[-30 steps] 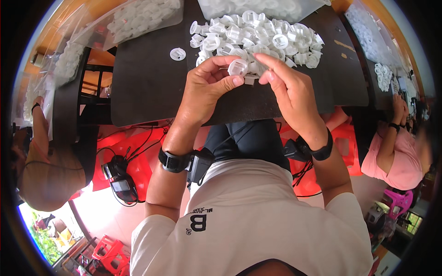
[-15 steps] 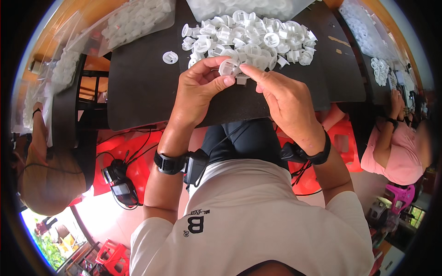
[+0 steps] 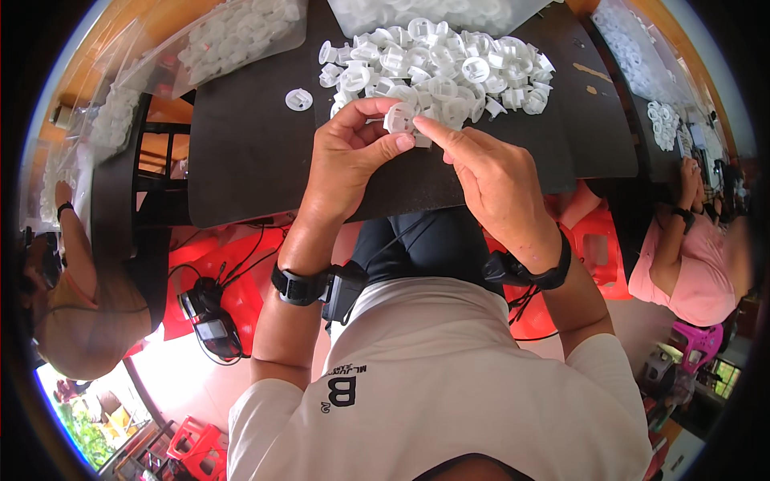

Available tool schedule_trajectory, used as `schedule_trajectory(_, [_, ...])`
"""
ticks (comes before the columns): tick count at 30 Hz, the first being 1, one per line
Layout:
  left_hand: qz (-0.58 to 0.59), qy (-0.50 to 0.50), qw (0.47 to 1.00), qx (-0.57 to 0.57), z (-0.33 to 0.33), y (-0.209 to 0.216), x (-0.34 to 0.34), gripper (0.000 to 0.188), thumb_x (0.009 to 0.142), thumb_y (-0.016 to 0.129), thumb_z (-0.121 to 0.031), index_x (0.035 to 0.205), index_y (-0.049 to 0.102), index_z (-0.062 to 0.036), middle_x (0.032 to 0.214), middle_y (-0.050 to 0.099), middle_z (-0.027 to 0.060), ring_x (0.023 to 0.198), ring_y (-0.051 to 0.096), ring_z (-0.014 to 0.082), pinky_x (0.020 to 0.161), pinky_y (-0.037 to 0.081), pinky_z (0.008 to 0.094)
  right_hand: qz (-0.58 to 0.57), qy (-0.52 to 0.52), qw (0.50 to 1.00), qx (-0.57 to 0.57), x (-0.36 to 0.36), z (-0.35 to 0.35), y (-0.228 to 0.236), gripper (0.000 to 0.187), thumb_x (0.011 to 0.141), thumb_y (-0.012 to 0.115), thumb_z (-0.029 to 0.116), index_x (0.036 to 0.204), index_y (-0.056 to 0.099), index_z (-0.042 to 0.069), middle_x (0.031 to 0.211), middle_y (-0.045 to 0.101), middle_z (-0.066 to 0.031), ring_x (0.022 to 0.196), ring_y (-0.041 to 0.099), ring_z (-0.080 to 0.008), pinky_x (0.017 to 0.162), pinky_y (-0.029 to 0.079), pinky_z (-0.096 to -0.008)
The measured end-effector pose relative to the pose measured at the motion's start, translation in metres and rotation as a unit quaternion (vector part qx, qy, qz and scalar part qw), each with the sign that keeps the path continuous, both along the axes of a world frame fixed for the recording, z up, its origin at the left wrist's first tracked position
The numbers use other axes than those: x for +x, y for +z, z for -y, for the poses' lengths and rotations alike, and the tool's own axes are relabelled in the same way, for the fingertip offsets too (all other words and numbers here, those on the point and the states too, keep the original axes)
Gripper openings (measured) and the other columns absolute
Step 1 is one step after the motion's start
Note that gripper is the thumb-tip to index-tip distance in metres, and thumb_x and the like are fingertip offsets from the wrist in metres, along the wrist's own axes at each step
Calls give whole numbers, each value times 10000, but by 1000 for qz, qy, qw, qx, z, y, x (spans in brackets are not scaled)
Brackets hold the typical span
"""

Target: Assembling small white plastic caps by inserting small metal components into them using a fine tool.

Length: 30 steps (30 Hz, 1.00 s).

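Over the near part of the dark table, my left hand pinches a round white plastic fitting between thumb and fingers. Its disc face, with slots in it, is turned toward me. My right hand has its index finger stretched to the fitting's right edge, the tip touching it. The other right fingers are curled beneath and partly hidden; I see nothing held in them. Just beyond both hands lies a heap of similar white fittings. A single white fitting lies apart on the left.
A clear bin of white parts stands behind the heap, and another clear bin is at the back left. The dark table ends close to my lap. People work at both sides. A cabled black device rests on a red stool.
Both hands stay at the fitting, which has turned slightly. My right index fingertip has shifted a little to the left and down along its edge.
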<state>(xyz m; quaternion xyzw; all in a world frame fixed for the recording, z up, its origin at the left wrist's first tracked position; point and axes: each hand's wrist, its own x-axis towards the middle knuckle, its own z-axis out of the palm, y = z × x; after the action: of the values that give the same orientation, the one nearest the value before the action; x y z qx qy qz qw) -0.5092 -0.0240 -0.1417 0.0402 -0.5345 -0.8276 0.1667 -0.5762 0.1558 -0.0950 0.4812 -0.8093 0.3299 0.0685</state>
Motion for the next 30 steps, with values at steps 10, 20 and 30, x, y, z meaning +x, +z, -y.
schedule_trajectory(10, [-1, 4, 1000, -11, -1, -2, 0, 356, 817, 749, 22, 1142, 606, 10, 1067, 674, 80, 962, 643, 137, 877, 532, 288, -7, -1, 1000, 1, -1, 1, -5, 530, 811, 580, -70, 1279, 620, 176, 793, 635, -106, 653, 643, -271, 583, 533, -367])
schedule_trajectory(20, [-8, 11, 1000, -15, -2, -2, -1, 349, 816, 748, 27, 1135, 606, 11, 1062, 673, 74, 965, 637, 127, 879, 529, 282, -17, -3, 1000, 6, -1, 1, -8, 494, 823, 610, -13, 1272, 614, 191, 794, 636, -70, 642, 638, -287, 551, 524, -379])
schedule_trajectory(30, [-25, 16, 1000, -7, -2, -4, -1, 337, 821, 733, 47, 1131, 606, 18, 1051, 673, 80, 971, 640, 141, 890, 535, 294, 9, -4, 1000, -5, 3, 3, -6, 558, 806, 560, -111, 1279, 631, 175, 743, 609, -131, 628, 620, -256, 590, 524, -364])
